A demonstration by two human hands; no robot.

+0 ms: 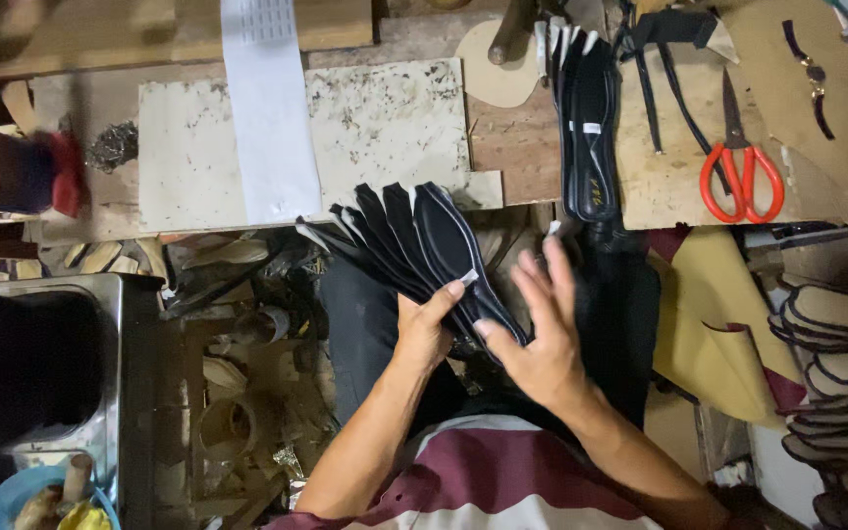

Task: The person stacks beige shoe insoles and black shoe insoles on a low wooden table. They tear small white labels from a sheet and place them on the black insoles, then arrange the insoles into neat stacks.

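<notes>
Black smooth leaf-shaped leather insoles [414, 245] fanned, long axes toward upper-left | left hand [424, 329] clasps their lower ends | right hand [542, 334] open, fingers spread, touching the edge

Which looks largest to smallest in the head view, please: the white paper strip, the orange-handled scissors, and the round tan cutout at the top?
1. White paper strip
2. Orange-handled scissors
3. Round tan cutout, partly hidden, so its rank against the scissors is unsure.

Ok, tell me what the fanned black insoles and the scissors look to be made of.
Black insoles: look like leather or faux leather, a smooth face with a slight sheen and a bound edge; which one is unclear. Scissors: dark metal blades, glossy orange handles, probably plastic.
</notes>
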